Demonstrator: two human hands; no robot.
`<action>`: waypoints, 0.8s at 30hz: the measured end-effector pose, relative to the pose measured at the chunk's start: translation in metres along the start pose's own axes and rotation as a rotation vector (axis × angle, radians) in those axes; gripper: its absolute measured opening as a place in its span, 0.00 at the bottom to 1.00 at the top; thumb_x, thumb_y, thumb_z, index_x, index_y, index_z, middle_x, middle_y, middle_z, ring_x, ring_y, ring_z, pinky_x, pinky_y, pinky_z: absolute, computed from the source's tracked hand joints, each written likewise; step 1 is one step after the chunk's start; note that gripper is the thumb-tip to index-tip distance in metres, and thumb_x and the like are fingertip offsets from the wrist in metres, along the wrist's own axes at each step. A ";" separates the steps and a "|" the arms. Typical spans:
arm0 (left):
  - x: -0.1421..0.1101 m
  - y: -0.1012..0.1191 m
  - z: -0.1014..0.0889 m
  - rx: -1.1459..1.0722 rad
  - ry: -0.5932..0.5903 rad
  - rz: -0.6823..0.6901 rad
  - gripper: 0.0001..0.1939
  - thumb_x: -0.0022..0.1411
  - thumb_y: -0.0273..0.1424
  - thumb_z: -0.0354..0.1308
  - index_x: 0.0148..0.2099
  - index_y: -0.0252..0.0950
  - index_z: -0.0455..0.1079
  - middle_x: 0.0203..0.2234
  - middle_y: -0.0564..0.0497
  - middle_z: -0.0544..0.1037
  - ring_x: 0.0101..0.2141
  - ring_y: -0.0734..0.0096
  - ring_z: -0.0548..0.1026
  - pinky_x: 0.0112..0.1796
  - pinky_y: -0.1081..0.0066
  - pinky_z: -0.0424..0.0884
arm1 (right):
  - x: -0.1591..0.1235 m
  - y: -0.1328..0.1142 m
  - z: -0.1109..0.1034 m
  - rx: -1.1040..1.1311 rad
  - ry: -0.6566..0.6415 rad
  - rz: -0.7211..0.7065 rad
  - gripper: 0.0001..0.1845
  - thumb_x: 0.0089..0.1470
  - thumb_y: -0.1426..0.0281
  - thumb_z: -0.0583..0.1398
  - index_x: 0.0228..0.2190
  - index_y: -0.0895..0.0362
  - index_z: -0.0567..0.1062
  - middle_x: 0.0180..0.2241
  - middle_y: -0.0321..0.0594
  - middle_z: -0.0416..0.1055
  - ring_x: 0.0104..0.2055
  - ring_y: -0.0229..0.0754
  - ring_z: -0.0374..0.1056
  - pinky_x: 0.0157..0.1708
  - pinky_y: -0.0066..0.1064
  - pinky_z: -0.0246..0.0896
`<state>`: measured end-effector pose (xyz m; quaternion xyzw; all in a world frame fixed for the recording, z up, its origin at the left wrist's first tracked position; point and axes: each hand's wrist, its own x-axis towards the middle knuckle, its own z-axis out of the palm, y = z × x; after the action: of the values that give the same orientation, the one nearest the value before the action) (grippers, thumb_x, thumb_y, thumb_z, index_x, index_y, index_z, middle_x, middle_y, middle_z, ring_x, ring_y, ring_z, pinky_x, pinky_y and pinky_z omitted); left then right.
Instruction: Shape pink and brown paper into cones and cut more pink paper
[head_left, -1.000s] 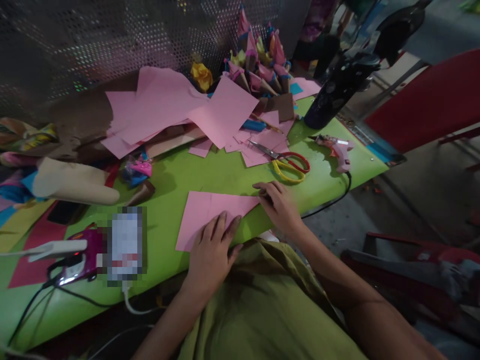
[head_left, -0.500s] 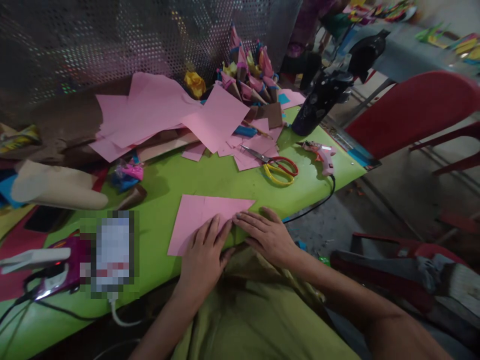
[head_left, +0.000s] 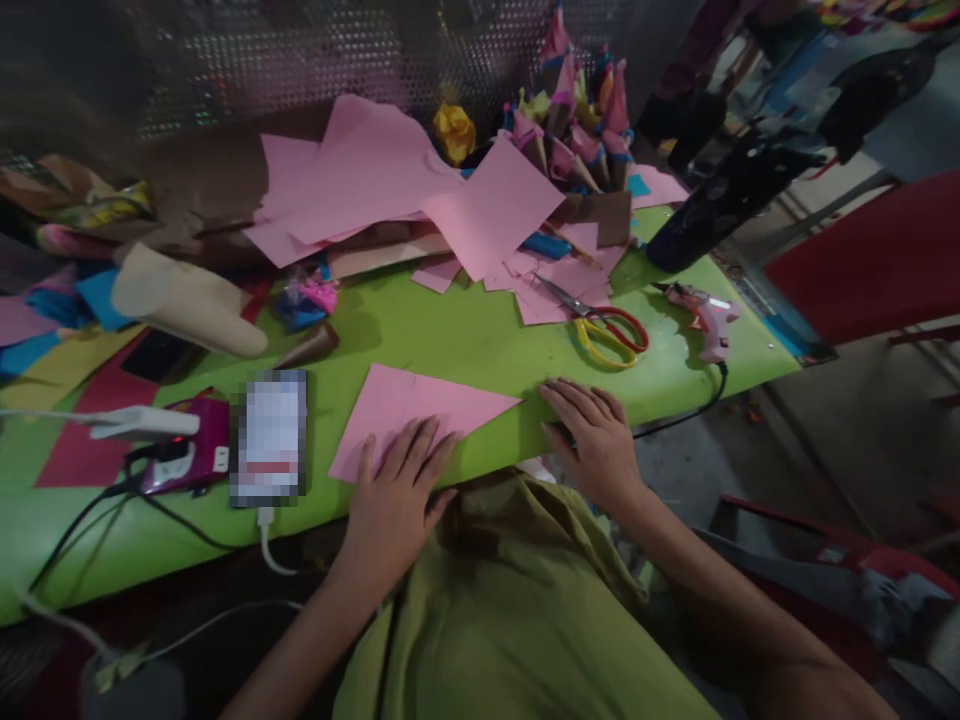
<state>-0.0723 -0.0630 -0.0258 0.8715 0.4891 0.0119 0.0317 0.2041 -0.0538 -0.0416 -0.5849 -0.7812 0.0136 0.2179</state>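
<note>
A folded sheet of pink paper (head_left: 397,405) lies flat on the green table (head_left: 375,330), with a sharp point toward the right. My left hand (head_left: 401,480) rests on its lower edge, fingers spread and pressing on the paper. To the right of the paper's tip, my right hand (head_left: 596,435) lies at the table's front edge, apart from the paper, with fingers stretched out and holding nothing. Scissors (head_left: 600,325) with red and yellow handles lie beyond my right hand, blades on pink scraps. A pink glue gun (head_left: 705,318) rests farther right.
Large pink sheets (head_left: 360,185) and several paper cones (head_left: 577,130) fill the back. A dark bottle (head_left: 724,205) stands at the right, near a red chair (head_left: 877,260). At left are a phone (head_left: 268,435), a purple power strip (head_left: 191,445) with cables and a paper roll (head_left: 184,300).
My right hand has slid right, off the pink paper. My left hand stays on the paper. The view has shifted, so the table's things appear farther right and higher.
</note>
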 end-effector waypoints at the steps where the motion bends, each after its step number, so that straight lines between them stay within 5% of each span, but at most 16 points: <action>1: 0.003 0.003 0.000 -0.007 -0.011 -0.001 0.29 0.72 0.38 0.47 0.73 0.45 0.52 0.70 0.48 0.57 0.68 0.52 0.59 0.64 0.38 0.51 | 0.001 -0.007 0.001 0.015 -0.010 -0.038 0.28 0.67 0.68 0.53 0.66 0.51 0.62 0.62 0.45 0.70 0.63 0.49 0.66 0.63 0.45 0.52; 6: 0.020 0.019 0.004 -0.040 -0.035 0.020 0.32 0.70 0.46 0.50 0.72 0.41 0.55 0.71 0.47 0.55 0.69 0.53 0.56 0.65 0.38 0.50 | 0.003 -0.037 0.013 0.059 -0.180 -0.302 0.30 0.67 0.66 0.53 0.68 0.52 0.56 0.65 0.43 0.64 0.67 0.46 0.60 0.65 0.44 0.51; 15: -0.031 0.005 0.007 -0.030 0.020 -0.066 0.32 0.73 0.44 0.44 0.74 0.43 0.44 0.69 0.48 0.59 0.68 0.58 0.59 0.67 0.44 0.44 | -0.002 -0.034 0.022 0.011 -0.194 -0.298 0.28 0.67 0.68 0.53 0.67 0.53 0.59 0.65 0.42 0.65 0.68 0.46 0.59 0.65 0.45 0.50; 21: -0.054 0.002 0.005 -0.022 0.044 -0.110 0.30 0.74 0.43 0.42 0.73 0.41 0.49 0.68 0.47 0.60 0.67 0.58 0.61 0.66 0.45 0.46 | 0.014 -0.046 0.011 0.033 -0.172 -0.255 0.22 0.66 0.67 0.55 0.60 0.54 0.69 0.60 0.44 0.72 0.60 0.49 0.67 0.60 0.46 0.54; 24: -0.052 0.004 0.005 -0.018 0.067 -0.121 0.29 0.74 0.42 0.43 0.72 0.40 0.53 0.68 0.47 0.61 0.66 0.57 0.62 0.66 0.45 0.48 | 0.034 -0.059 0.011 0.060 -0.235 -0.349 0.23 0.65 0.66 0.55 0.60 0.53 0.69 0.62 0.44 0.70 0.61 0.49 0.67 0.59 0.46 0.55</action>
<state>-0.0956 -0.1098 -0.0297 0.8393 0.5415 0.0436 0.0237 0.1393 -0.0383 -0.0244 -0.4282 -0.8900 0.0667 0.1418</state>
